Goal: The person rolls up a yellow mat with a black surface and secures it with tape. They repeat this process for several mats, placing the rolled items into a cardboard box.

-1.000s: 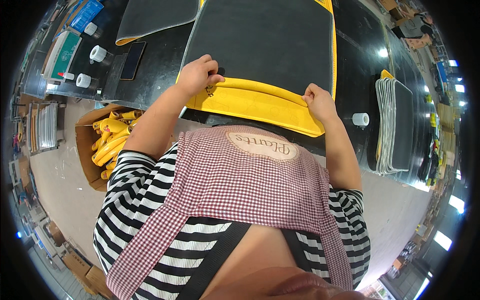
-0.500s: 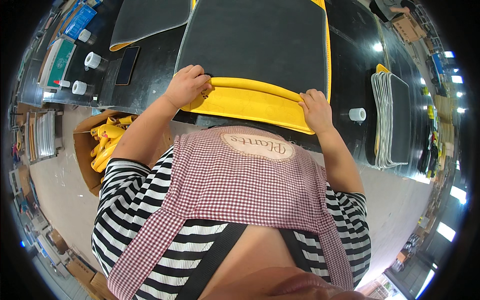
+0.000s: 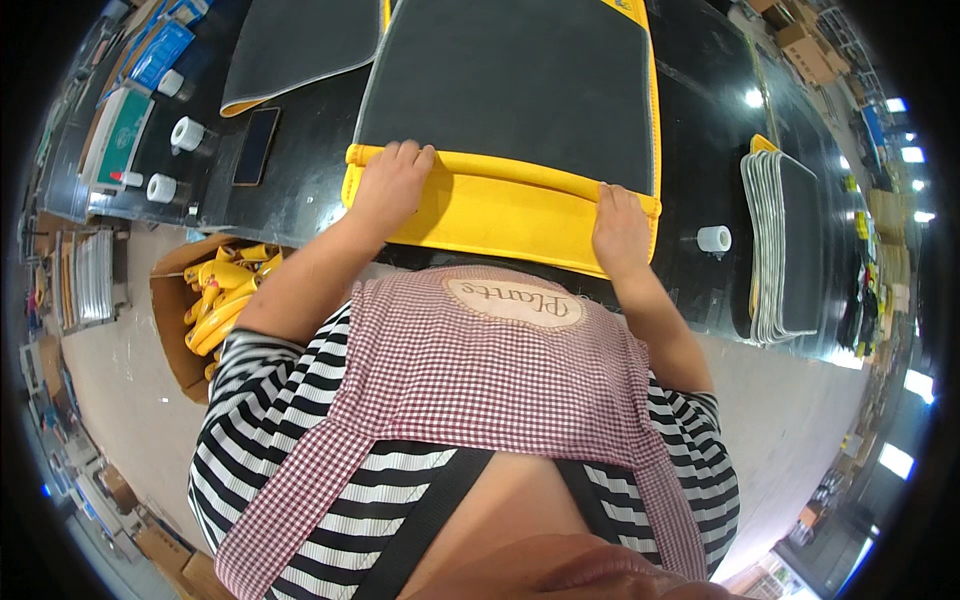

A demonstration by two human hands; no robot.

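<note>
- While the left hand (image 3: 393,187) is gripping the rolled near edge of a yellow-and-black mat (image 3: 505,90), fingers curled over the top, the right hand (image 3: 622,228) is gripping the same roll farther right; both thumbs are hiding from view.
- The mat is lying on a black table (image 3: 700,130), its yellow strip (image 3: 500,215) showing between the hands and on their near side, its dark face spreading away on their far side.
- Left of the person, beside the left forearm, an open cardboard box (image 3: 171,318) is holding a heap of glossy yellow pieces (image 3: 225,300), their exact kind unclear.
- A phone (image 3: 257,147) is lying left of the mat, and white rolls (image 3: 187,133) are resting farther left.
- Past these, a green-and-white box (image 3: 120,140) and a blue box (image 3: 160,50) are sitting, their contents hidden.
- A second mat (image 3: 300,50) is lying at the far left.
- On the right, a single white roll (image 3: 714,239) is resting nearer than a mat stack (image 3: 780,240).
</note>
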